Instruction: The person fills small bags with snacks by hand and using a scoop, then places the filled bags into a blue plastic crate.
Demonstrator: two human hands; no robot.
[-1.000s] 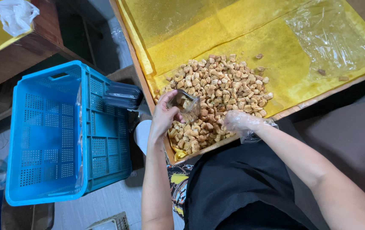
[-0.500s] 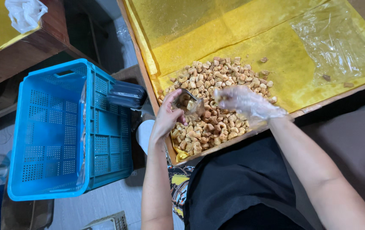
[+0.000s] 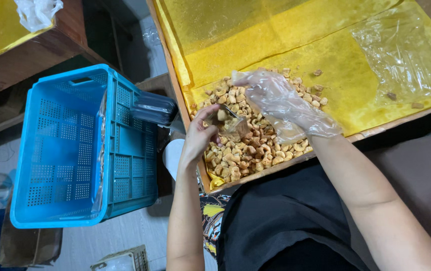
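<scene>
- Head view: left hand (image 3: 199,138) at frame centre, bare, grip clamped on a small clear scoop (image 3: 230,123) held at the near edge of the nut pile (image 3: 255,140).
- Right hand (image 3: 276,98) in a thin clear glove, just right of and above the scoop, fingers (image 3: 248,79) spread and apart, nothing pinched that I can see; palm lies over the nuts.
- Scoop mouth faces right, toward the gloved hand; one or two nuts look to be inside, the rest hard to tell through the plastic.
- Doing it well, my read: keep the scoop lip down on the yellow liner (image 3: 336,75), sweep nuts in with the flat of the gloved fingers, don't overfill, keep the scoop level on lift.
- Risk: pile sits close to the lower wooden edge of the worktop (image 3: 376,131); a hard sweep could push nuts over it.
- Pile occupies centre of frame, lower left part of the liner; a few stray nuts lie to the right, near a loose clear plastic sheet (image 3: 406,50) at upper right.
- Blue perforated crate (image 3: 75,150) stands at left of frame, well apart from both hands, a clear lidded tub (image 3: 152,106) at its right rim.
</scene>
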